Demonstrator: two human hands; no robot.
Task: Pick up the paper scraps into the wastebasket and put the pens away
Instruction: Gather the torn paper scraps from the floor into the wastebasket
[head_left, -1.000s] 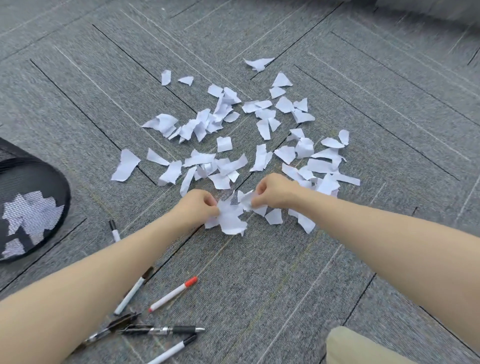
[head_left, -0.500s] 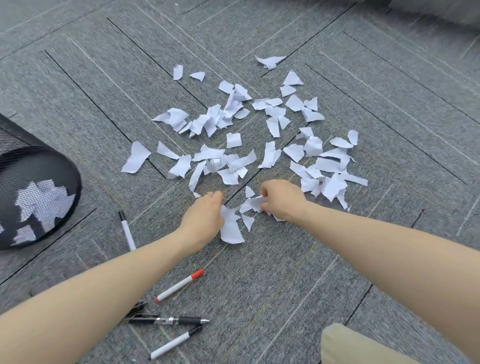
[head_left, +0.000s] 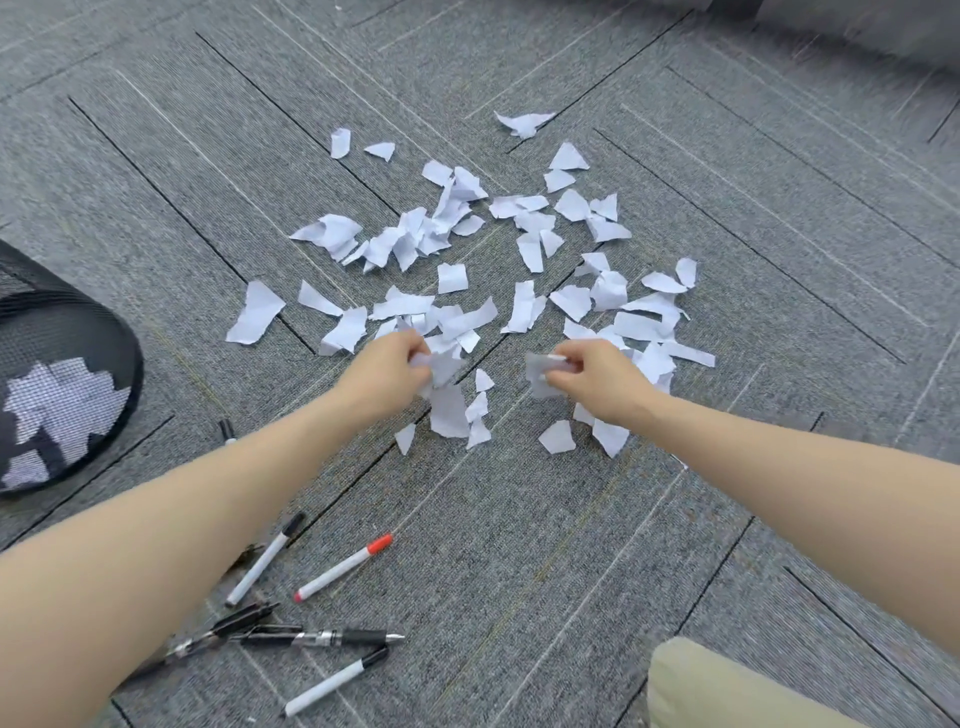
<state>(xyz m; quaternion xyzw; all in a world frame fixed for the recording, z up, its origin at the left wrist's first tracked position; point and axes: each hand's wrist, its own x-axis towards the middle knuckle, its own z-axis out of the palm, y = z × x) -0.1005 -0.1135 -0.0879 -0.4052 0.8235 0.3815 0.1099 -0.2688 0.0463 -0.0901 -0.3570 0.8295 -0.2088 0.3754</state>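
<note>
Several white paper scraps (head_left: 452, 278) lie scattered over the grey carpet ahead of me. My left hand (head_left: 387, 366) is closed around a bunch of scraps at the pile's near edge. My right hand (head_left: 597, 376) pinches a few scraps just right of it. The black mesh wastebasket (head_left: 78, 332) stands at the far left with white paper showing through its wall. Several pens lie near my left forearm: a red-capped marker (head_left: 343, 567), a black-capped marker (head_left: 266, 558), a black gel pen (head_left: 322, 637) and another black-capped marker (head_left: 335, 687). My forearm partly hides one more pen.
The floor is grey carpet tile (head_left: 519, 519) with dark seams. A beige trouser knee (head_left: 727, 691) shows at the bottom right. A pen tip (head_left: 227, 431) pokes out beyond my left forearm near the basket.
My hands have drawn apart, each now holding scraps lifted from the near edge of the pile. The view has shifted slightly, bringing the basket and pens further into frame.
</note>
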